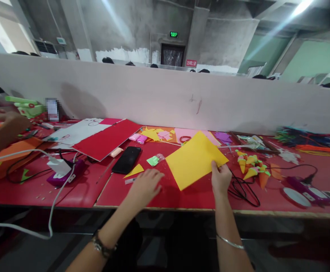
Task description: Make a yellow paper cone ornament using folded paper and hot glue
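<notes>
Yellow sheet (pixel 194 160) is slanting over the red table (pixel 193 198), extending leftward from the right hand (pixel 220 175) — thumb and fingers are pinching its right corner — while the left hand (pixel 146 185), fingers loosely parted, is sitting just left of it.

Red bench (pixel 267 202): pipe cleaners (pixel 298 138) lie in a bundle along the back edge, toward the right end. Purple power strip (pixel 297 185) sits near the front edge at right, white disc (pixel 296 197) beside it. Left part: second power strip (pixel 76 174) near front edge, white charger (pixel 58 167) plugged in; red board (pixel 108 139) nearer back edge, overlapping white sheet (pixel 75 130).
</notes>
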`<state>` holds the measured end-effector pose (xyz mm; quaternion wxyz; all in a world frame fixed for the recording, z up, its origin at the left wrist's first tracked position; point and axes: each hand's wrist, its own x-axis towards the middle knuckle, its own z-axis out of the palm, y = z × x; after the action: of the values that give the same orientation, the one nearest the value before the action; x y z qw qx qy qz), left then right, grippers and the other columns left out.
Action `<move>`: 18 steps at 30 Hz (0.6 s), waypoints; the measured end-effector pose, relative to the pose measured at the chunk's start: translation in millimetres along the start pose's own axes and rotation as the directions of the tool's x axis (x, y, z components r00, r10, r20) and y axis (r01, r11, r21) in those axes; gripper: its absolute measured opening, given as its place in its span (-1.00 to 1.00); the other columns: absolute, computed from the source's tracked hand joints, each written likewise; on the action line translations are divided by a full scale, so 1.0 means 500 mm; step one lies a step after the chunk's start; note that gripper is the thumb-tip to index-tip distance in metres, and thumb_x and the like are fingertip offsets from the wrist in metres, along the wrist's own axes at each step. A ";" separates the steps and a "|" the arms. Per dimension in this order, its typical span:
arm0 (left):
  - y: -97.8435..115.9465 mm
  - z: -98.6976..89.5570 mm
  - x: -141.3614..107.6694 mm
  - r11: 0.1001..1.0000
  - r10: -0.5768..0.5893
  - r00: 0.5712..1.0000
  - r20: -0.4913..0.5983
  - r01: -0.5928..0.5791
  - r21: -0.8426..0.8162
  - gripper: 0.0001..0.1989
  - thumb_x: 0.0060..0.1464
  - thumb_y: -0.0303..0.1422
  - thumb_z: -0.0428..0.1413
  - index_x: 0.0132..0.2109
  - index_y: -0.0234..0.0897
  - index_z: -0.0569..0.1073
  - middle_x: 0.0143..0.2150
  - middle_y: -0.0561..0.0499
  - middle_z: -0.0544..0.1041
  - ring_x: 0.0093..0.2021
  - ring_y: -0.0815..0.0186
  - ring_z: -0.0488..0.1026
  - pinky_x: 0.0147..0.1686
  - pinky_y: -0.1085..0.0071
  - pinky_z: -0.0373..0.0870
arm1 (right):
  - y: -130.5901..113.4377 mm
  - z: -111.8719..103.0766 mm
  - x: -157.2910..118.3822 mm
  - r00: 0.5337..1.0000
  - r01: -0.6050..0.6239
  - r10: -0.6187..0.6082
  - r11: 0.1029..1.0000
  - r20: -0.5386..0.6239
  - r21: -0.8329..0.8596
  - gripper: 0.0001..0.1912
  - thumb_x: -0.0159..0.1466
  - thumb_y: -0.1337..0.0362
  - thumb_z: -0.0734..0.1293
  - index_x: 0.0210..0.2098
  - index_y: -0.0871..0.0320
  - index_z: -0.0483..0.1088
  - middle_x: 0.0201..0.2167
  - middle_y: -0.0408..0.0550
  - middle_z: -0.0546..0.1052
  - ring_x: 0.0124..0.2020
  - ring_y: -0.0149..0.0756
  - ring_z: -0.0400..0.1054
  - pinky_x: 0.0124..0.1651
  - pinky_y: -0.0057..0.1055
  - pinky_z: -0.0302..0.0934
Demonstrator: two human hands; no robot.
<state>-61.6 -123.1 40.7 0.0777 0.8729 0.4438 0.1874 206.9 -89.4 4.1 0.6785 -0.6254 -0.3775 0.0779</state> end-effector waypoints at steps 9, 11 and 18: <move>-0.158 0.053 0.017 0.990 -0.138 0.990 0.035 0.140 -0.036 -0.73 0.09 -0.46 -0.16 -0.17 -0.30 0.40 -0.12 -0.12 0.32 -0.17 0.27 0.37 -0.13 0.34 0.31 | 0.021 -0.056 -0.068 0.942 -0.233 0.293 0.922 -0.164 0.308 -0.60 0.02 0.17 0.29 -0.20 0.29 0.37 -0.19 0.07 0.48 -0.17 -0.25 0.37 -0.13 -0.35 0.27; -0.137 0.060 0.032 0.985 -0.170 0.985 -0.028 0.169 -0.038 -0.70 0.07 -0.47 -0.16 -0.09 -0.34 0.36 0.01 -0.18 0.24 -0.07 0.21 0.33 -0.06 0.26 0.26 | 0.024 -0.057 -0.080 0.900 -0.339 0.414 0.862 -0.138 0.377 -0.60 0.01 0.19 0.28 -0.18 0.27 0.35 -0.18 0.04 0.48 -0.18 -0.26 0.38 -0.16 -0.35 0.30; -0.019 0.106 0.054 0.631 -0.379 0.924 0.054 0.300 -0.715 -0.58 0.09 -0.18 -0.09 0.04 -0.30 0.25 0.11 -0.15 0.22 0.02 0.25 0.29 0.04 0.34 0.18 | 0.006 -0.031 -0.127 0.791 -0.498 0.608 0.577 0.068 0.647 -0.67 0.02 0.26 0.28 -0.19 0.13 0.30 -0.31 -0.16 0.53 -0.26 -0.38 0.42 -0.27 -0.45 0.34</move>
<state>-33.3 -94.1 -3.9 0.4197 0.6639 0.4962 0.3700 172.8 -137.7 -23.8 0.8171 -0.4486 -0.0570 0.3576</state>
